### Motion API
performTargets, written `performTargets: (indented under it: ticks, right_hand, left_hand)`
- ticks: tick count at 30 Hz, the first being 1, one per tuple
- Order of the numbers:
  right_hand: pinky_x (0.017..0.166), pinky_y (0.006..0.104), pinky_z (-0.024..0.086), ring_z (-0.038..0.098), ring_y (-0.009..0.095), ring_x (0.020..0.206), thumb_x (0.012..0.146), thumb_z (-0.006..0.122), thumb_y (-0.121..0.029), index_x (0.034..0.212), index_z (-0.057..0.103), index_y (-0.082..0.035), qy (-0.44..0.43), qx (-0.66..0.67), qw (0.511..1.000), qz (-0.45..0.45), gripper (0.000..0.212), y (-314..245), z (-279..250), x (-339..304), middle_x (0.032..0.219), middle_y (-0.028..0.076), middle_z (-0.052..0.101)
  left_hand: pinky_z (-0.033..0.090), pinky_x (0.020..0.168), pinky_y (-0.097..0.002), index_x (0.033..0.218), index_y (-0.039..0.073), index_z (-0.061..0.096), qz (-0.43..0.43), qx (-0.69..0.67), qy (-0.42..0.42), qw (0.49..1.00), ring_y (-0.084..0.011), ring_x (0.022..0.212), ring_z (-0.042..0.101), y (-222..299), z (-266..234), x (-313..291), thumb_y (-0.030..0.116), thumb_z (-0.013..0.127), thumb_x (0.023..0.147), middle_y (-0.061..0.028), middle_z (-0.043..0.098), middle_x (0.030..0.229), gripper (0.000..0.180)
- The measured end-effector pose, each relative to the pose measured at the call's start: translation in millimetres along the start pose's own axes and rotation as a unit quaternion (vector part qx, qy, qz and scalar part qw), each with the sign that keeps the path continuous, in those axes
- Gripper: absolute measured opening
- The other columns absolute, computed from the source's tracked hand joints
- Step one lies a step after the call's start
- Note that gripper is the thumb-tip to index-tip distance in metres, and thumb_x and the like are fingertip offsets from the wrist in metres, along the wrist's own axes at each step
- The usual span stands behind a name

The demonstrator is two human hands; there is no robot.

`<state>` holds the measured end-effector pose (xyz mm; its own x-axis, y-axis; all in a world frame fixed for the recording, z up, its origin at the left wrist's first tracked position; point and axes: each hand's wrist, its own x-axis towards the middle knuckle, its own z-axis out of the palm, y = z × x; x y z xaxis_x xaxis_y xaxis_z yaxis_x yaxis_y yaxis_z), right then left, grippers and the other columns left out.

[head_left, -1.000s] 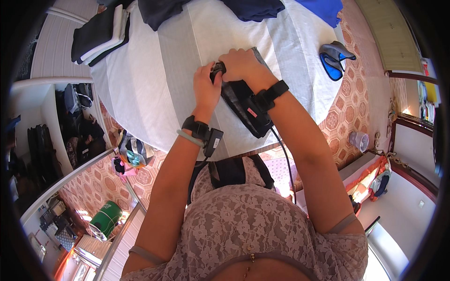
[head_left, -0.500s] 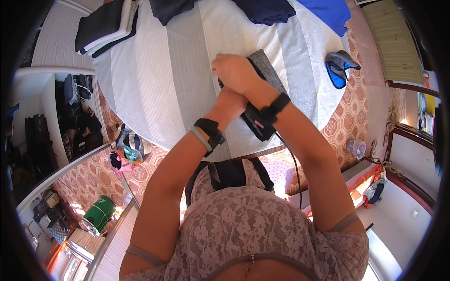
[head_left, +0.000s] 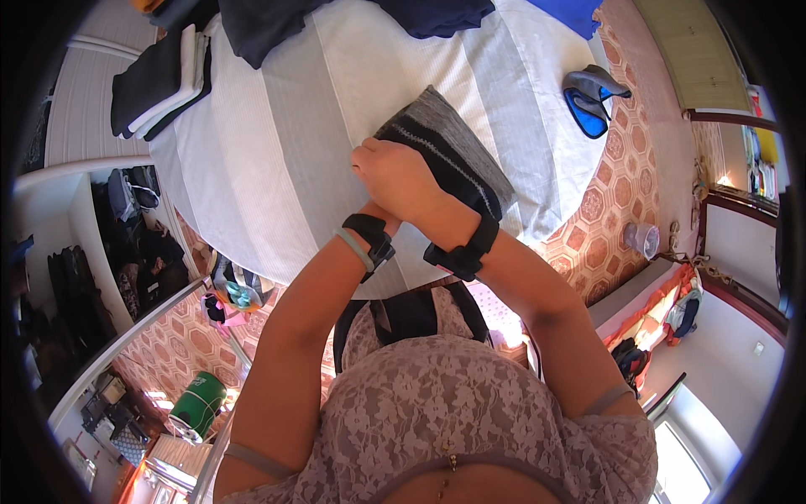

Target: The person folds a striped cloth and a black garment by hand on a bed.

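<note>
- The bed (head_left: 277, 151) is the largest thing; it is covered with a sheet in wide white and grey stripes and it fills the upper middle of the view.
- Dark clothes (head_left: 277, 21) lie spread at the far edge of the bed, and a blue cloth (head_left: 579, 10) is at the far right corner.
- A stack of folded black and white clothes (head_left: 164, 80) rests on the far left part of the bed, well apart from the hands.
- The folded grey garment (head_left: 449, 155) with a dark band lies on the bed near its right side, just in front of the person.
- The right hand (head_left: 399, 181) lies on the near left part of the grey garment, with the fingers bent down on the cloth; whether it pinches the cloth or only presses it, I cannot tell.
- The left hand is hidden under the right hand and wrist, so I cannot tell if it is apart or closed; only the left forearm with a black wristband (head_left: 371, 237) is visible, and it crosses under the right wrist.
- The right wrist carries a black strap (head_left: 466, 250).
- On the patterned floor (head_left: 604, 193) at the right of the bed stands a pair of blue and grey slippers (head_left: 592, 97).
- A green bucket (head_left: 197, 407) stands on the floor at the lower left.
- A small clear cup (head_left: 642, 239) is on the floor at the right.
</note>
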<state>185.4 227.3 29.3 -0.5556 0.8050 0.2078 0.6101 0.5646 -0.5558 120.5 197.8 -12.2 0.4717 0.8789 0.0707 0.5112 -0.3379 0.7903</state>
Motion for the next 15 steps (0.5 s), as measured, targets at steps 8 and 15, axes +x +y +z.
performTargets:
  ticks: [8, 15]
  right_hand:
    - [0.054, 0.0339, 0.042, 0.052, 0.029, 0.065, 0.073, 0.056, -0.004, 0.073, 0.052, -0.003, 0.05, 0.165, 0.983, -0.069, 0.004, -4, -39, -19, 0.068, 0.01, 0.049]
    - [0.098, 0.0501, 0.021, 0.038, 0.032, 0.109, 0.057, 0.07, -0.012, 0.117, 0.044, -0.01, 0.061, -0.04, 0.98, 0.187, 0.066, 7, -63, -105, 0.114, 0.013, 0.041]
  left_hand:
    - [0.036, 0.091, -0.0361, 0.109, 0.007, 0.056, -0.012, 0.025, 0.027, 0.999, -0.0254, 0.106, 0.048, -15, 16, 30, 0.023, 0.051, 0.078, -0.0111, 0.053, 0.113, 0.034]
    - [0.036, 0.091, -0.0355, 0.108, 0.008, 0.056, -0.023, 0.055, 0.079, 0.995, -0.0242, 0.105, 0.049, -35, 37, 41, 0.031, 0.05, 0.081, -0.0101, 0.055, 0.112, 0.036]
